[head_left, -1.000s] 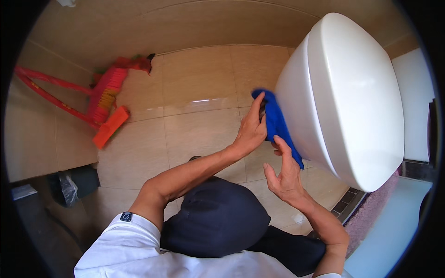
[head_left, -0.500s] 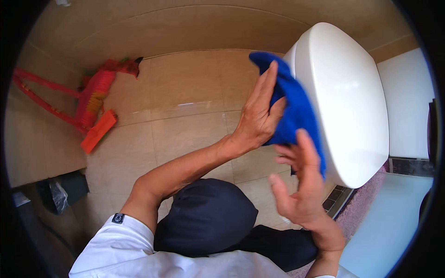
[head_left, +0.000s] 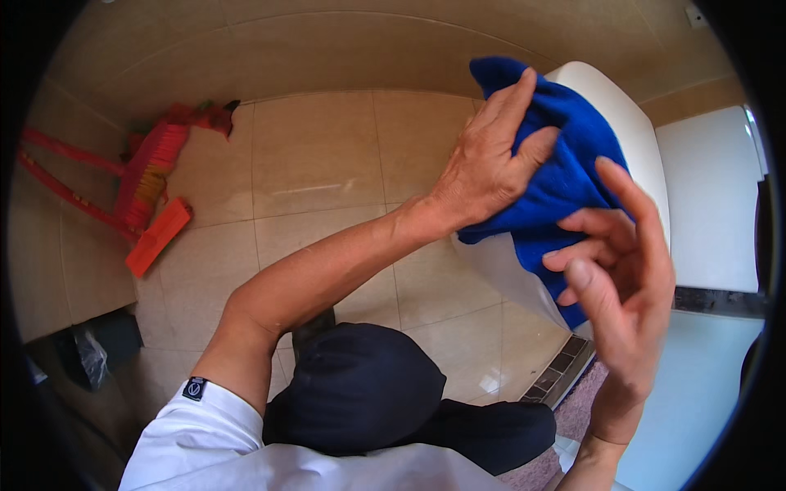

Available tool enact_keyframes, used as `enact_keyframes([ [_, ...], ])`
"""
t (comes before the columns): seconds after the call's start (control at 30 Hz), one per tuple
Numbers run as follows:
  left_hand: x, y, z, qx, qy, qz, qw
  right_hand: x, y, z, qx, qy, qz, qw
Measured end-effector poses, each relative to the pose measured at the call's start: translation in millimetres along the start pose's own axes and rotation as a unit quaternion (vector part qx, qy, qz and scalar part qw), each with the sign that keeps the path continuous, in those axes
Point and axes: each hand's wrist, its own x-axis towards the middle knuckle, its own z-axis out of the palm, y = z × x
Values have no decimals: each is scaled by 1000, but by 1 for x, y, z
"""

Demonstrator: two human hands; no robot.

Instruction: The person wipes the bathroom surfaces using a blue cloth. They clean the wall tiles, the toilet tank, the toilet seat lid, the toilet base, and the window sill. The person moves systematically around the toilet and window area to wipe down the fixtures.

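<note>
A blue cloth (head_left: 573, 159) lies spread over the near left part of a white toilet lid (head_left: 647, 143), its lower corner hanging past the rim. My left hand (head_left: 487, 168) rests flat against the cloth with fingers stretched and thumb apart. Near the cloth's right edge is my right hand (head_left: 626, 282), open, its fingers apart and slightly bent. Whether those fingertips touch the cloth I cannot tell. Much of the lid is hidden beneath the cloth and my hands. Part of the toilet's white side (head_left: 499, 266) shows below the cloth.
The toilet's white tank (head_left: 708, 200) stands at the right, beside a pale blue panel (head_left: 688, 393). On the left, red-handled cleaning tools (head_left: 155, 172) and an orange dustpan (head_left: 160, 237) lean by the wall. A dark bin (head_left: 102, 348) holds a clear bag. Beige tiles (head_left: 319, 176) cover the floor.
Both hands have shifted right with the cloth. The cloth has gone from beside the lid's left edge to over its top and covers much of it. The view has shifted slightly.
</note>
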Motion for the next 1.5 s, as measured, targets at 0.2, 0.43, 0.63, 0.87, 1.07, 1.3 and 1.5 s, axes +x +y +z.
enact_keyframes([
  [0.2,-59,-38,-5,-36,-35,-180,982,23,14,10,-230,-5,-223,947],
  [0.43,-30,-43,1,-16,13,-62,998,91,22,20,-401,19,-385,831],
  [0.63,15,-52,-8,-48,-52,-267,961,133,24,10,-413,11,-350,841],
  [0.87,-85,-69,-6,-64,-20,-269,961,89,3,40,-465,-186,-300,812],
  [1.07,-22,-103,-8,-109,-72,-324,937,150,18,31,-514,-137,-340,775],
  [1.3,-23,-156,6,-122,-88,-363,920,181,19,48,-604,-211,-268,720],
  [1.5,-121,-182,26,-181,-33,-493,850,181,1,101,-641,-395,-104,650],
])
